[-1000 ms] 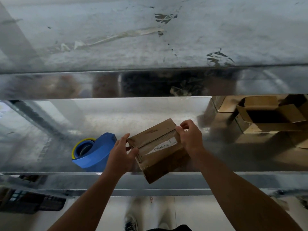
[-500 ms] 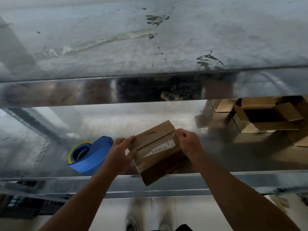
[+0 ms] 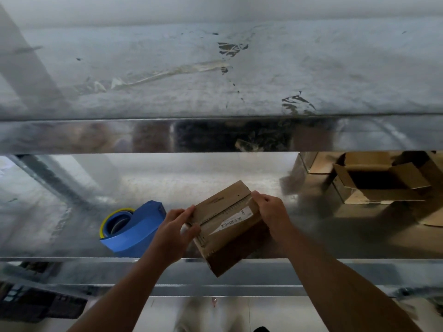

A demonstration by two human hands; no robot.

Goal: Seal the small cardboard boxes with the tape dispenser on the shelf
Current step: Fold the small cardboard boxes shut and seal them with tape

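Two metal shelf tiers: upper tier (image 3: 335,68), tape scrap (image 3: 167,73) 11 o'clock; lower tier (image 3: 215,178), tape dispenser (image 3: 136,226) 8 o'clock, open boxes (image 3: 374,183) 3 o'clock. Front edge, 6 o'clock: small cardboard box (image 3: 227,226); left hand (image 3: 172,233), right hand (image 3: 271,209) grip its ends.

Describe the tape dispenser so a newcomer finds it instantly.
On the lower metal shelf, look just left of the left hand gripping the small cardboard box. The tape dispenser lies there: the only blue thing, with a yellow-rimmed roll, while its neighbours are brown cardboard.
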